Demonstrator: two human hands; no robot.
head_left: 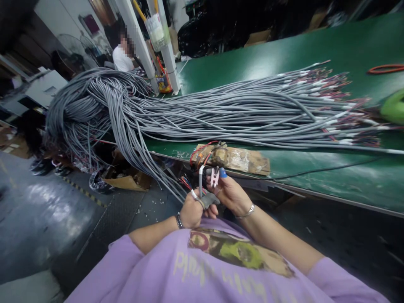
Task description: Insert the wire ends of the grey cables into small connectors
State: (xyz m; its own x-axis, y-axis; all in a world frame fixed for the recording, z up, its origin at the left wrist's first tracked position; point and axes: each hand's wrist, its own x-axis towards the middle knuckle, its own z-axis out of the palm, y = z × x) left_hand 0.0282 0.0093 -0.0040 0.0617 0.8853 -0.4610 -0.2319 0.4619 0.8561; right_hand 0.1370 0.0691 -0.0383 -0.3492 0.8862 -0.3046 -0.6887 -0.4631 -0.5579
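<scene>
My left hand [193,210] is closed around grey cable [200,182] just in front of my body. A white sleeve marks the cable's upper end, and thin coloured wires [185,182] fan out beside it. Dark grey material [208,200] covers some of the left fingers. My right hand [232,194] is bent close by, with a blue cover on the thumb. Its fingers close on a small pale pink clip-like tool [214,177], whose exact kind I cannot make out. Behind the hands, a taped wooden board [241,160] with red wires lies at the table's edge.
A thick bundle of grey cables [221,111] runs along the green table [334,174], drooping over its left end. White posts [172,69] stand behind it. An orange loop [385,68] and a green object [393,107] lie right. Another person [122,59] sits at the back left.
</scene>
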